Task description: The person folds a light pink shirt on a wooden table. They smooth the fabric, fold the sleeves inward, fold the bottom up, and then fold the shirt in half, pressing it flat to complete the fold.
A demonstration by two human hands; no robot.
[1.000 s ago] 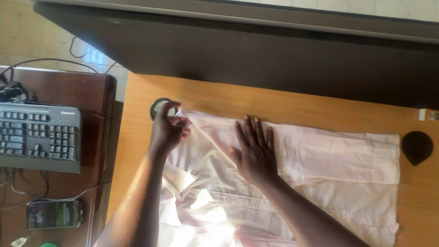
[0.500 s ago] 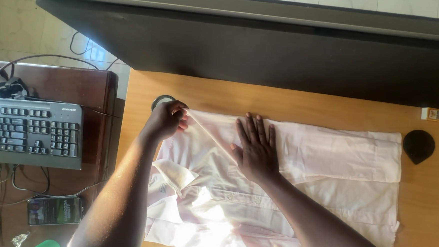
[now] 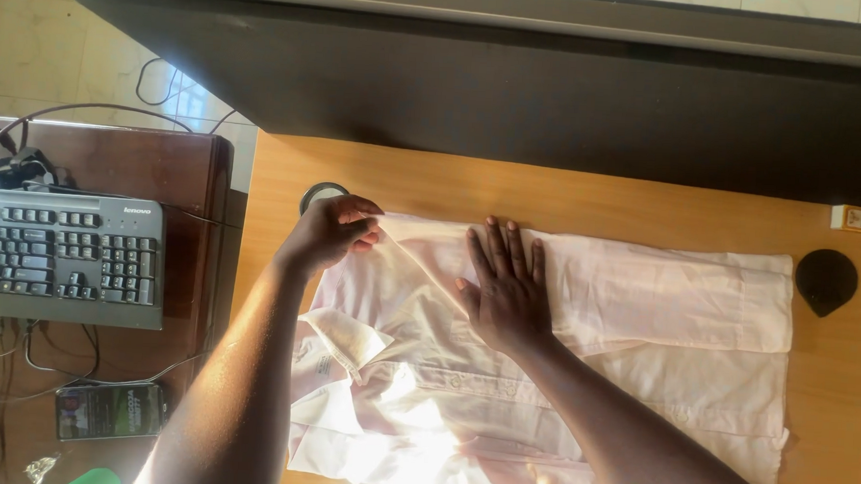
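Spreading across the wooden table (image 3: 590, 196), the pale pink shirt (image 3: 639, 381) lies flat, partly folded, its collar toward the left. The right hand (image 3: 506, 290) rests on it palm down, fingers splayed and unclenched, gripping nothing. The left hand (image 3: 333, 232) pinches the shirt's top left corner by a fold; to keep the crease straight, the flat palm would best stay firm while that corner comes over evenly. A keyboard (image 3: 57, 257) sits on the darker desk (image 3: 150, 163), a phone (image 3: 109, 410) below it. Smaller: a black teardrop-shaped object (image 3: 826, 280), and a tiny yellow-and-white box (image 3: 855, 218), perhaps a label.
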